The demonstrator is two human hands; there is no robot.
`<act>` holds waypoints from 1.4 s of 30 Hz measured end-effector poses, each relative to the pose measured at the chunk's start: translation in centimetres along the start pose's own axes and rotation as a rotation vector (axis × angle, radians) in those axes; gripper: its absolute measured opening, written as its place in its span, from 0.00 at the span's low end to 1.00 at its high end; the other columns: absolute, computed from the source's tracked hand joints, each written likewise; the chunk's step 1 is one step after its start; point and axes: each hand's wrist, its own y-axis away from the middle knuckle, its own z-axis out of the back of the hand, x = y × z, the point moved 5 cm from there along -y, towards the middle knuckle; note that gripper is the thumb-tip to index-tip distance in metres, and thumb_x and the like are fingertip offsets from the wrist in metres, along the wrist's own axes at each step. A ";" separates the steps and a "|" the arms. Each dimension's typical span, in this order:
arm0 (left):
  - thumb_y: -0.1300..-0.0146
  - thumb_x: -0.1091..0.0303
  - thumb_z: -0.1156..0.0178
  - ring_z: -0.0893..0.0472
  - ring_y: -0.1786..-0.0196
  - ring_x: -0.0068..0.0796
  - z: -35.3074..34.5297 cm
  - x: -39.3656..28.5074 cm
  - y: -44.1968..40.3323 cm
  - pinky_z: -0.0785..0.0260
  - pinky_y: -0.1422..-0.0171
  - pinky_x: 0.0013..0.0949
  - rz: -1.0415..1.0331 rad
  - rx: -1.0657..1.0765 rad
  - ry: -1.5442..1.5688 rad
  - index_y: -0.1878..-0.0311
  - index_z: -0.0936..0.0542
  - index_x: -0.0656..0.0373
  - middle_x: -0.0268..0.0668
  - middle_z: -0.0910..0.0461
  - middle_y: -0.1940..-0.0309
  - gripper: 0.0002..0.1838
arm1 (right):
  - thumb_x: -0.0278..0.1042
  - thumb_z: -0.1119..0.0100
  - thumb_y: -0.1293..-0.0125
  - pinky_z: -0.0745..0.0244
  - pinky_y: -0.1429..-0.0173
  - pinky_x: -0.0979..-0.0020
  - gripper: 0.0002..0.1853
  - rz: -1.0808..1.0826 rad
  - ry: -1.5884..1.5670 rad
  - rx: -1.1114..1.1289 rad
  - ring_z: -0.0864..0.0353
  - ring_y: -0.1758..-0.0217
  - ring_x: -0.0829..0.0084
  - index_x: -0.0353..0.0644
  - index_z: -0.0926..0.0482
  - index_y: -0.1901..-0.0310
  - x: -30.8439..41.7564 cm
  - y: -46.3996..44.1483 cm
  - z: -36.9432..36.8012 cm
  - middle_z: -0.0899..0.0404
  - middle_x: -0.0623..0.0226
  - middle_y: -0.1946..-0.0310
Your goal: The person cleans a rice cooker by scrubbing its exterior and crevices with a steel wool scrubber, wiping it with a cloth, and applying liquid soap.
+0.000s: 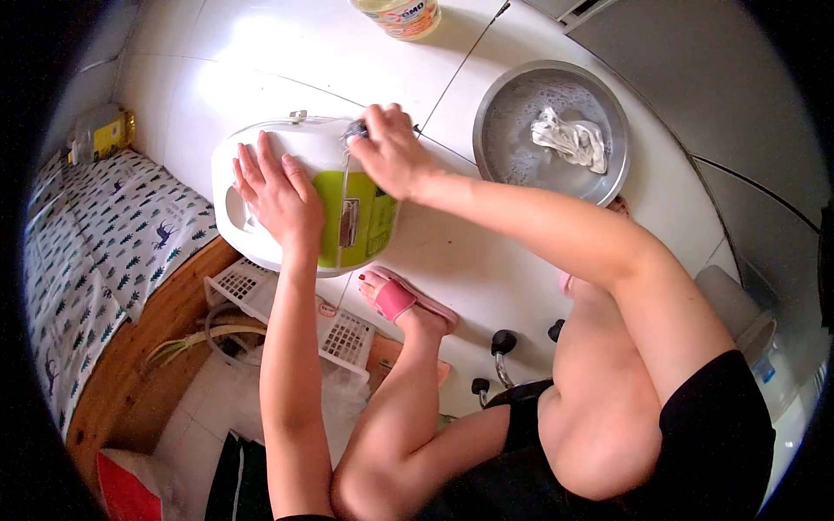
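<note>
A white container with a green label [369,226] lies on the white tiled floor at centre left. My left hand [282,195] is spread flat on its white surface, fingers apart. At the container's far right edge, my right hand [393,149] has its fingers curled round a small dark object [356,132], too hidden to name, pressed against the surface. To the right, a round metal basin [491,156] holds sudsy water and a wet whitish cloth [569,139].
A bottle of yellowish liquid [404,17] stands at the top. A patterned cloth [130,226] covers a wooden-edged surface on the left. White plastic baskets [347,339], my pink slippers [395,300] and black casters [504,341] are below.
</note>
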 end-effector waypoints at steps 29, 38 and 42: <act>0.21 0.53 0.62 0.48 0.19 0.58 0.0 0.0 -0.1 0.55 0.18 0.58 -0.024 0.018 0.005 0.24 0.34 0.52 0.53 0.42 0.22 0.28 | 0.31 0.41 0.30 0.32 0.40 0.51 0.17 0.195 -0.024 -0.338 0.33 0.45 0.49 0.42 0.33 0.44 1.8 4.4 0.2 0.34 0.52 0.50; 0.21 0.53 0.61 0.50 0.18 0.56 0.2 0.1 0.2 0.54 0.17 0.57 -0.008 0.034 -0.005 0.24 0.34 0.51 0.52 0.43 0.22 0.28 | 0.36 0.39 0.29 0.26 0.43 0.52 0.14 -0.373 -0.179 -0.084 0.20 0.48 0.48 0.41 0.24 0.46 -11.4 2.1 -1.2 0.21 0.47 0.52; 0.21 0.53 0.61 0.49 0.19 0.56 0.0 0.1 -0.1 0.54 0.17 0.57 -0.009 0.024 0.004 0.23 0.34 0.50 0.51 0.43 0.22 0.28 | 0.39 0.38 0.30 0.23 0.43 0.55 0.16 -0.613 -0.192 -0.027 0.16 0.48 0.50 0.44 0.20 0.45 -10.8 1.9 -0.5 0.14 0.52 0.53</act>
